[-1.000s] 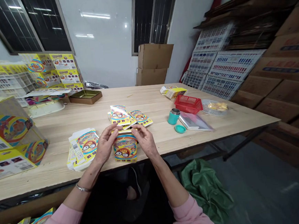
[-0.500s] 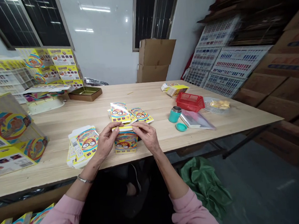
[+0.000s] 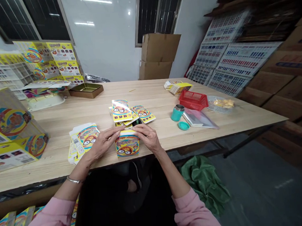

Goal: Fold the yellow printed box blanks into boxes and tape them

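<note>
Left hand [image 3: 104, 141] low over the table, fingers long and nearly flat, tips reaching the upper corner of a small printed carton [image 3: 127, 145]; whether they touch it, impossible to tell. Right hand [image 3: 147, 137] curved and gripping, fingertips [image 3: 139, 128] hooked over the carton's top edge.

Carton folded into a box shape and upright, glossy yellow with rainbow-coloured panels, a cartoon face in round glasses near the bottom, yellow edge along the top. Its place: on the wooden tabletop [image 3: 149, 90], between the hands, at 3 o'clock from the left and 9 o'clock from the right.

Just beside the left hand at 9 o'clock, a stack of flat carton blanks [image 3: 84, 141]. At 12 o'clock from the carton, loose fanned blanks [image 3: 130, 111], close beyond the fingers. Well apart at 2 o'clock, a teal vacuum flask [image 3: 177, 113] and a red plastic basket [image 3: 193, 100].
</note>
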`<state>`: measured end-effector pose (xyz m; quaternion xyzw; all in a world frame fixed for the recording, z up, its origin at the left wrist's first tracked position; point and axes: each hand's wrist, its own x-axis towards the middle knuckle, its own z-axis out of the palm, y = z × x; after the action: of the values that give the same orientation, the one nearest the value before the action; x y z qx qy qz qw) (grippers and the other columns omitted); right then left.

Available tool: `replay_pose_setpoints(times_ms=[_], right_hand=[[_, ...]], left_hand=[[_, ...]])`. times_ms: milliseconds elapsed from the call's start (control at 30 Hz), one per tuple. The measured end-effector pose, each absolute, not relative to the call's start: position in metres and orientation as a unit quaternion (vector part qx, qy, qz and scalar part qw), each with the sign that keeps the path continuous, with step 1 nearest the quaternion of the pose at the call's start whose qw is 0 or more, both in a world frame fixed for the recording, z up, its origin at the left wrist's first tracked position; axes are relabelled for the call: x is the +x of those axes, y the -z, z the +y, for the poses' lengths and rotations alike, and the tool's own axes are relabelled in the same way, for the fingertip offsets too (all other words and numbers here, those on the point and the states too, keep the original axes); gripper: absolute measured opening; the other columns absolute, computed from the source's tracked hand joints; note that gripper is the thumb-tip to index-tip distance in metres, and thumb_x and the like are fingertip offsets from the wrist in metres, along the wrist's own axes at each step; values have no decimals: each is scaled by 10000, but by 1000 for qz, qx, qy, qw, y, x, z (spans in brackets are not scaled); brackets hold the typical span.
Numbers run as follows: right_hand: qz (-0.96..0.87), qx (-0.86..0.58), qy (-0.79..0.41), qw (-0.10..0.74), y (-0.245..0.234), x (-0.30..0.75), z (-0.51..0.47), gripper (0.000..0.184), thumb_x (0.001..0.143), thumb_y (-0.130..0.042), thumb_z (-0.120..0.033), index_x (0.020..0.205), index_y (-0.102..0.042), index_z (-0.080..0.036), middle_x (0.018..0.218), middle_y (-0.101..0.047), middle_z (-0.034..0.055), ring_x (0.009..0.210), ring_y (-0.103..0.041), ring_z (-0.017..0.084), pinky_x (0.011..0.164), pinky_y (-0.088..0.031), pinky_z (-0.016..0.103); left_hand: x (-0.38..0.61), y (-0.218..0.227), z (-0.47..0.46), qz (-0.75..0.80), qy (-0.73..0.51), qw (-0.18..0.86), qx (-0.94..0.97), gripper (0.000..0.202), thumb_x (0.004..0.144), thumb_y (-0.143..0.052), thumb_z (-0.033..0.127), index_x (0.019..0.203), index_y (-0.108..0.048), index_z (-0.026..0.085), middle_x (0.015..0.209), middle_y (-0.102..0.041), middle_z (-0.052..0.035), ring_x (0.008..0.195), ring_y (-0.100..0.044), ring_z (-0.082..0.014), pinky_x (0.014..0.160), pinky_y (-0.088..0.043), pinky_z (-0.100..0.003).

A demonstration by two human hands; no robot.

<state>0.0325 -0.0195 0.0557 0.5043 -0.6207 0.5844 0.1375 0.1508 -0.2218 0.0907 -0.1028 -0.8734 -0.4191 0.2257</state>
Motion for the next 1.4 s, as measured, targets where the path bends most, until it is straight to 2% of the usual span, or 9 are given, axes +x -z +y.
replay_pose_setpoints(times_ms=[167,400,633,767,967,1100,1200,1267,1400], right_hand=[[-638,503,-568,136,-52,34,-15,231,919,-619,-338,1112,-734,-287,1100,-713,59,1029,-660,210,944,-531,402],[-639,495,-561,179,-50,38,-18,229,941,-585,-272,1114,-734,-274,1122,-717,69,1039,-658,205,948,-523,405],[-629,486,-577,189,-41,38,-21,227,910,-644,-290,1119,-732,-268,1166,-709,81,1067,-661,214,961,-520,400],[-643,461,-583,186,-40,41,-24,196,916,-631,-304,1073,-745,-275,1148,-717,72,1077,-659,218,970,-511,408],[-638,458,-590,189,-41,42,-25,207,919,-627,-301,1090,-741,-274,1162,-710,75,1078,-650,217,964,-503,409],[-656,451,-576,186,-43,40,-23,188,923,-615,-310,1042,-758,-285,1116,-714,62,1046,-642,220,957,-496,419],[-667,449,-563,192,-45,41,-24,179,923,-613,-311,1010,-766,-278,1070,-713,63,1012,-638,216,936,-501,409],[-666,458,-555,198,-45,45,-25,189,931,-602,-305,1029,-760,-270,1077,-712,66,1014,-635,212,939,-496,400],[-658,486,-549,169,-33,57,-22,298,956,-557,-280,1236,-659,-270,1273,-654,74,1145,-600,210,1010,-457,394]], left_hand=[[151,-93,-226,-887,382,216,-141,364,950,-507,406,1246,-660,261,1355,-619,-50,1257,-585,-235,1099,-440,-436],[152,-94,-227,-895,365,228,-118,324,940,-538,378,1199,-691,259,1197,-718,-60,1083,-691,-234,983,-538,-400],[155,-88,-231,-895,338,220,-193,422,936,-565,298,1357,-555,282,1474,-502,-66,1376,-458,-225,1151,-373,-479],[151,-79,-229,-874,350,270,-201,337,941,-559,281,1270,-629,266,1380,-598,-87,1328,-516,-229,1124,-412,-486],[147,-69,-221,-867,381,287,-146,350,907,-617,353,1240,-649,251,1379,-598,-96,1274,-572,-227,1091,-452,-470],[147,-71,-216,-851,419,299,-101,273,882,-631,418,1075,-734,254,1210,-711,-81,1130,-668,-239,1034,-502,-459],[147,-73,-215,-848,430,296,-89,285,848,-665,448,1035,-745,250,1261,-684,-88,1183,-631,-260,1036,-489,-461],[146,-72,-214,-853,429,285,-86,301,835,-681,449,1055,-738,251,1266,-677,-91,1190,-619,-268,1019,-493,-451],[149,-69,-210,-847,423,309,-92,241,843,-679,419,1005,-747,254,1028,-749,-69,982,-689,-239,893,-547,-380]])
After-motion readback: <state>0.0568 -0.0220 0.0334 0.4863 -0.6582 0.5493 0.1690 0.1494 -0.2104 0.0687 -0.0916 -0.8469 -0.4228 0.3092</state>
